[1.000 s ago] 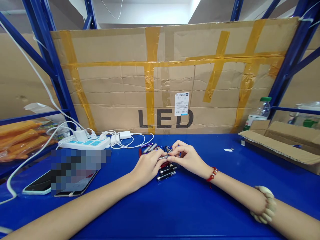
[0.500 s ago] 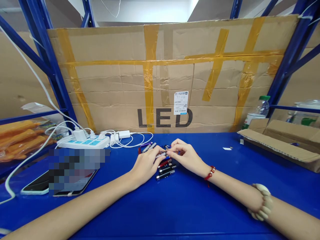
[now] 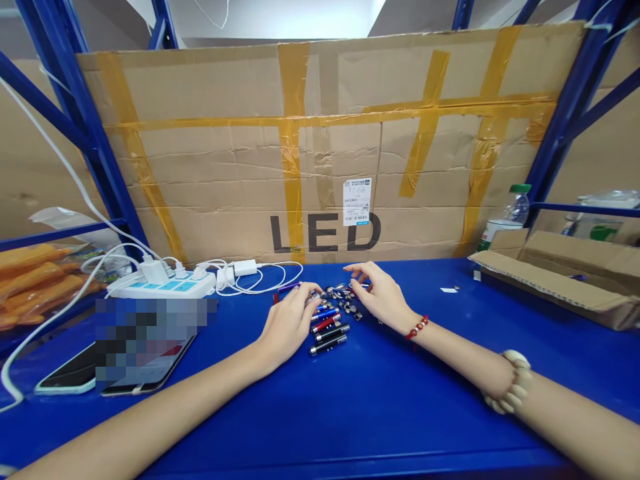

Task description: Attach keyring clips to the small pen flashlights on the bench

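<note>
My left hand is curled at the left of a small group of penlights, with finger and thumb closed around what looks like a silver penlight, mostly hidden by the fingers. Just below its thumb lie a blue penlight, a red penlight and two black penlights, side by side on the blue tabletop. My right hand hovers at the right of a scatter of small metal pieces; its fingers are apart and no held thing shows. A purple penlight lies behind my left hand.
A white power strip with plugs and cables stands at the left, near a phone and a partly blurred tablet. An open cardboard box and a bottle are at the right. Tall cardboard backs the table.
My hands were together at a silver penlight; now they are apart. The right hand has let go and moved slightly right, uncovering the metal pieces. The view has shifted a little.
</note>
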`<state>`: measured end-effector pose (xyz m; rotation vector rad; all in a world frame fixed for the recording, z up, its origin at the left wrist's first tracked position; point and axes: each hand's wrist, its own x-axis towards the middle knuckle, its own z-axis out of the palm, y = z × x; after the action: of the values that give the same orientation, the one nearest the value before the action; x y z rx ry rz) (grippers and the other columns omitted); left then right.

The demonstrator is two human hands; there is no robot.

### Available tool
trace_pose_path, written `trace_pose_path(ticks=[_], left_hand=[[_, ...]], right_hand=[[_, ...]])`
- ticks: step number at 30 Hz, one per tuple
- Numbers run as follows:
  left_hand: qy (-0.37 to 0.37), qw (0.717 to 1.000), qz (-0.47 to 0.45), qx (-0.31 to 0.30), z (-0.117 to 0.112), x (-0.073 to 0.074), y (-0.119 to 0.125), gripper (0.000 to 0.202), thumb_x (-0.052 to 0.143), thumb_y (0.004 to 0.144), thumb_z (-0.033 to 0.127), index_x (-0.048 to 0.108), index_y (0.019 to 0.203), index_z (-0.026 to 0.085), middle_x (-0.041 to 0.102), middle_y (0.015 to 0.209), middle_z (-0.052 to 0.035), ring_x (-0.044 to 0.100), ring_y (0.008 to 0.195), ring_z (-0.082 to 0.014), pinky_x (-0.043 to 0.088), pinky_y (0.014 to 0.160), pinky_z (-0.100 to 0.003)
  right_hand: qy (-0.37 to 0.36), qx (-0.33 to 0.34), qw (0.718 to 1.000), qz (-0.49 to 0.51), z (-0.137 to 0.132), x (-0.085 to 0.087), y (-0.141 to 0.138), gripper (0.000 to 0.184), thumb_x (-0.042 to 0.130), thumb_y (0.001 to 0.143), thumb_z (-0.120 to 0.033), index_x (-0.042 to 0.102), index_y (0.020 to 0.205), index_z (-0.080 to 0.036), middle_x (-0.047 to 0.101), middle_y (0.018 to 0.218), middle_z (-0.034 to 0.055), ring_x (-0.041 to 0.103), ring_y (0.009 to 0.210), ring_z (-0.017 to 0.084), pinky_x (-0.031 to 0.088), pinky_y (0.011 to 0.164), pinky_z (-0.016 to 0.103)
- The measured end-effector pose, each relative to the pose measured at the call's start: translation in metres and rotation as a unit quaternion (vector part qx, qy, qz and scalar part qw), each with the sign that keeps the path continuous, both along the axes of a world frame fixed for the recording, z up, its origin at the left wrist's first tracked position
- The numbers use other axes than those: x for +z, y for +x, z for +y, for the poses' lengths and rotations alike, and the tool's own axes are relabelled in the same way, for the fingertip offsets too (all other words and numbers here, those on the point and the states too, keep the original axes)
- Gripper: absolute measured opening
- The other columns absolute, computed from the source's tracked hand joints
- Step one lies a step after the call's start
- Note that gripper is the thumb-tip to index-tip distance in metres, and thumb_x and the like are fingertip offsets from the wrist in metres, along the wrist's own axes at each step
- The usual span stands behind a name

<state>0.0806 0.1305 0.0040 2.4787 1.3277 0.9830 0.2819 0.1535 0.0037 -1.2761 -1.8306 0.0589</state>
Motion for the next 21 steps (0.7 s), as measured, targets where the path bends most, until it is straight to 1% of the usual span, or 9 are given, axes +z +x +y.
trace_pose_path(ticks=[3,6,10,13,15,16,17,19,21], left_hand=[[-0.013,1.0,-0.006,0.01,0.001,0.0,0.0,0.02,0.03,0.091,0.029,0.044,0.106,0.025,0.061,0.103,-0.0009,0.058,0.094,-0.0174,0.045,0.078,-0.031],[-0.018,1.0,-0.007,0.01,0.001,0.0,0.0,0.019,0.031,0.091,0.029,0.044,0.104,0.025,0.06,0.104,-0.0007,0.057,0.096,-0.0175,0.044,0.079,-0.031],[-0.026,0.999,-0.009,0.018,0.002,0.001,0.0,0.018,0.032,0.091,0.032,0.043,0.103,0.025,0.061,0.1,-0.0005,0.058,0.094,-0.0182,0.044,0.077,-0.032],[-0.022,1.0,-0.01,0.017,0.003,0.001,0.0,0.019,0.032,0.09,0.034,0.043,0.103,0.025,0.062,0.097,-0.0005,0.059,0.091,-0.0185,0.044,0.075,-0.031],[-0.018,1.0,-0.008,0.016,0.003,0.0,0.0,0.02,0.032,0.09,0.035,0.043,0.103,0.025,0.062,0.093,-0.0004,0.06,0.088,-0.0184,0.044,0.072,-0.03],[-0.017,1.0,-0.006,0.018,0.004,0.0,0.0,0.02,0.033,0.09,0.035,0.043,0.103,0.025,0.062,0.09,-0.0002,0.061,0.086,-0.0184,0.044,0.071,-0.03],[-0.016,1.0,-0.003,0.02,0.004,0.0,0.0,0.02,0.033,0.09,0.035,0.042,0.104,0.024,0.062,0.088,-0.0002,0.061,0.084,-0.0185,0.044,0.07,-0.03],[-0.015,1.0,0.002,0.022,0.004,-0.001,0.0,0.02,0.034,0.089,0.036,0.041,0.104,0.024,0.062,0.085,-0.0002,0.061,0.081,-0.0187,0.044,0.068,-0.029],[-0.013,1.0,0.005,0.021,0.004,-0.001,0.0,0.02,0.034,0.089,0.036,0.04,0.103,0.024,0.062,0.086,-0.0006,0.061,0.081,-0.0191,0.044,0.067,-0.03]], right_hand=[[-0.021,0.001,0.999,-0.028,0.01,-0.006,0.008,0.026,0.047,0.076,-0.01,0.06,0.096,-0.02,0.058,0.095,0.0028,0.057,0.079,0.013,0.045,0.068,0.026],[-0.056,-0.006,0.997,-0.047,0.016,-0.013,0.013,0.024,0.047,0.077,-0.01,0.061,0.095,-0.019,0.06,0.093,0.0035,0.057,0.081,0.015,0.044,0.069,0.027],[-0.075,-0.006,0.995,-0.065,0.017,-0.016,0.011,0.022,0.048,0.078,-0.012,0.063,0.092,-0.019,0.061,0.09,0.0033,0.056,0.079,0.014,0.043,0.072,0.027],[-0.053,-0.012,0.996,-0.066,0.011,-0.008,0.007,0.016,0.051,0.079,-0.019,0.064,0.087,-0.02,0.062,0.088,0.0027,0.056,0.075,0.013,0.041,0.068,0.025],[-0.02,-0.023,0.997,-0.067,0.003,0.002,0.004,0.013,0.054,0.079,-0.026,0.065,0.082,-0.021,0.062,0.084,0.0013,0.055,0.071,0.012,0.039,0.062,0.023],[-0.004,-0.022,0.997,-0.077,-0.001,0.007,0.003,0.014,0.054,0.079,-0.031,0.065,0.079,-0.021,0.062,0.079,0.0004,0.054,0.067,0.011,0.037,0.059,0.023],[0.009,0.001,0.995,-0.095,-0.006,0.012,0.001,0.018,0.053,0.08,-0.035,0.064,0.076,-0.021,0.061,0.075,-0.0004,0.052,0.063,0.011,0.035,0.056,0.022],[0.023,0.069,0.986,-0.149,-0.015,0.02,-0.002,0.027,0.048,0.084,-0.038,0.063,0.071,-0.02,0.061,0.067,-0.0014,0.051,0.059,0.009,0.031,0.054,0.022],[0.053,0.097,0.975,-0.194,-0.024,0.025,-0.005,0.035,0.044,0.085,-0.039,0.061,0.063,-0.018,0.059,0.061,-0.0015,0.049,0.055,0.008,0.028,0.052,0.022]])
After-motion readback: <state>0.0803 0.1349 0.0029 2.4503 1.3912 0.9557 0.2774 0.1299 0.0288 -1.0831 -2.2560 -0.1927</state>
